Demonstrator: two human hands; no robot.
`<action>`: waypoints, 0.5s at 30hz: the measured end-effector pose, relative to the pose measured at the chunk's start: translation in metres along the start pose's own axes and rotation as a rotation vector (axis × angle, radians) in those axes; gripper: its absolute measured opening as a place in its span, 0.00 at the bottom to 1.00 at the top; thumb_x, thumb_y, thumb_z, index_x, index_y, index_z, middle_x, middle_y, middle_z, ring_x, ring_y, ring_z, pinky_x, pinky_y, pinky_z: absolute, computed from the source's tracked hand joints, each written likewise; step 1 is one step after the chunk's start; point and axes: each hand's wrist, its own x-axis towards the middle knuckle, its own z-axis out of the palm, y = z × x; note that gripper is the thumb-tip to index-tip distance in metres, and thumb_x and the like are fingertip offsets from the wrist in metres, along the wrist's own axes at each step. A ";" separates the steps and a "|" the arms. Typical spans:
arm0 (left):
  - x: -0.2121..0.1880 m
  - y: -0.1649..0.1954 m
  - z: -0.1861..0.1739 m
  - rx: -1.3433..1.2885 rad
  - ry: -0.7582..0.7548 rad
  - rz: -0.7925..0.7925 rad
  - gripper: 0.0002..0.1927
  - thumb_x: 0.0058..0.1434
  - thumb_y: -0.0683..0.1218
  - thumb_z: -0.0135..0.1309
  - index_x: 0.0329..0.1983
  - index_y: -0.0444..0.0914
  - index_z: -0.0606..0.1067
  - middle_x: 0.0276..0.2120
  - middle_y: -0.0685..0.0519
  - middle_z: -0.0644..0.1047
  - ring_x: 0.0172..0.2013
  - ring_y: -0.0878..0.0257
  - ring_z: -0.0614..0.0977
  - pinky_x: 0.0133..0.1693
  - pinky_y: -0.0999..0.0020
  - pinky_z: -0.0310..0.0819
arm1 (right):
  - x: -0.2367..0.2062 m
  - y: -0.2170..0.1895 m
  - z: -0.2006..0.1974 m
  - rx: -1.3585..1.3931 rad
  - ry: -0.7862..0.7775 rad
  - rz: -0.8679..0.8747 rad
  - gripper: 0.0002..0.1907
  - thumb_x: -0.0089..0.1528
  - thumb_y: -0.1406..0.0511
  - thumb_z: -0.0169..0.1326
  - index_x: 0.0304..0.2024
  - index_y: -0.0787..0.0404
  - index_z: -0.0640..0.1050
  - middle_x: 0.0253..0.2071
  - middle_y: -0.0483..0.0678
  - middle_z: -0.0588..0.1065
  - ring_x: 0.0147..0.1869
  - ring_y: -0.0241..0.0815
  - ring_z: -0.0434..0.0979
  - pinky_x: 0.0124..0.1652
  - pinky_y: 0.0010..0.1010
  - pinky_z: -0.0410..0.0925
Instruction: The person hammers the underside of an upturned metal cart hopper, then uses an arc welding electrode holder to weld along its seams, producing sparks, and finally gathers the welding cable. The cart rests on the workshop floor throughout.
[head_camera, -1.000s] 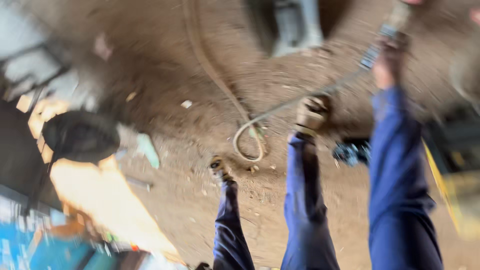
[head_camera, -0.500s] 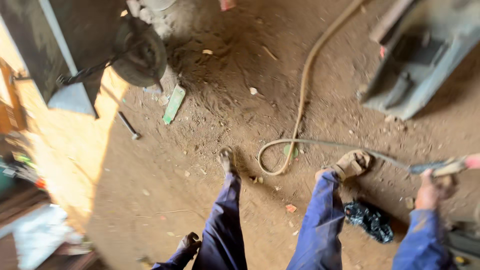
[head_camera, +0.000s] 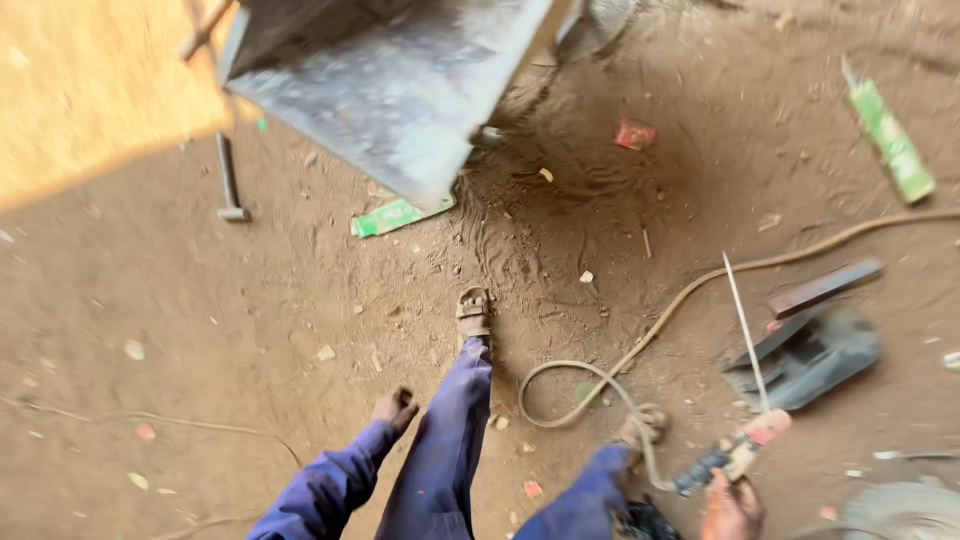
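Dirt floor (head_camera: 200, 330) lies under you, and you stand on it in sandals with both arms hanging low. Your right hand (head_camera: 730, 508), at the near right edge of the view, has its grip wrapped closed around the electrode holder (head_camera: 728, 458), whose handle slants up and right out of the fist; the thin welding rod (head_camera: 745, 330) clamped in its red-tipped head points up and away from you, probably so the tip stays clear of your legs. The cable (head_camera: 640, 350) runs from the holder, loops once on the ground by your right foot, then trails off far to the right. Your left hand (head_camera: 395, 408) hangs loosely curled beside your left leg with nothing in it. Just right of the rod lies a dark welding mask (head_camera: 810, 355), face down on the floor. Farther off, a grey sheet-metal box (head_camera: 400, 90) stands tilted, with a hammer (head_camera: 228, 180) on the ground to its left.
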 end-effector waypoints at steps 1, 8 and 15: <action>0.005 0.007 -0.001 -0.025 -0.002 0.055 0.21 0.56 0.52 0.61 0.51 0.39 0.76 0.41 0.44 0.84 0.43 0.51 0.86 0.47 0.57 0.81 | -0.007 -0.012 0.020 0.092 -0.077 -0.008 0.30 0.64 0.63 0.63 0.65 0.67 0.70 0.59 0.54 0.72 0.58 0.52 0.72 0.55 0.51 0.66; -0.008 0.084 0.020 -0.153 -0.036 0.387 0.23 0.54 0.44 0.60 0.54 0.39 0.73 0.44 0.42 0.80 0.47 0.44 0.82 0.50 0.53 0.78 | -0.036 -0.088 0.181 0.294 -0.371 0.196 0.53 0.53 0.54 0.68 0.75 0.61 0.60 0.64 0.63 0.67 0.65 0.61 0.69 0.60 0.64 0.63; -0.056 0.159 0.034 -0.481 -0.298 1.006 0.38 0.39 0.39 0.55 0.60 0.33 0.72 0.46 0.38 0.76 0.51 0.39 0.77 0.55 0.50 0.72 | -0.027 -0.164 0.329 0.446 -0.549 0.541 0.61 0.47 0.48 0.72 0.75 0.59 0.56 0.62 0.60 0.67 0.62 0.61 0.67 0.53 0.59 0.64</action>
